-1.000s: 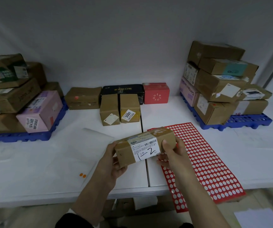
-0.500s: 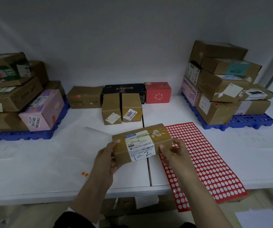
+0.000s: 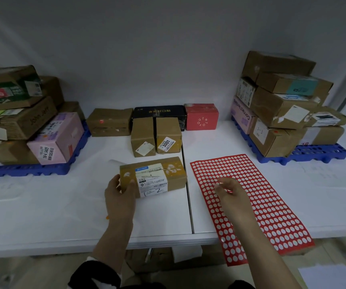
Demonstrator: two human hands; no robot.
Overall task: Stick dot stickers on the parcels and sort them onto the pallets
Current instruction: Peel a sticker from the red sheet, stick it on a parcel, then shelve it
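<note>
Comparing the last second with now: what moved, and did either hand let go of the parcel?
The labelled parcel came down onto the table. The right hand let go of it and moved right, over the red sticker sheet. The left hand still grips the parcel's left end. The sheet, the stacks on the blue pallets and the boxes at the back are unchanged.

2 hands show, the left hand (image 3: 120,195) and the right hand (image 3: 230,192), plus 2 blue pallets, the left pallet (image 3: 32,170) and the right pallet (image 3: 318,153), and 1 sticker sheet (image 3: 251,184). 6 parcels (image 3: 153,176) sit off the pallets; those stacked on them overlap too much to count.
</note>
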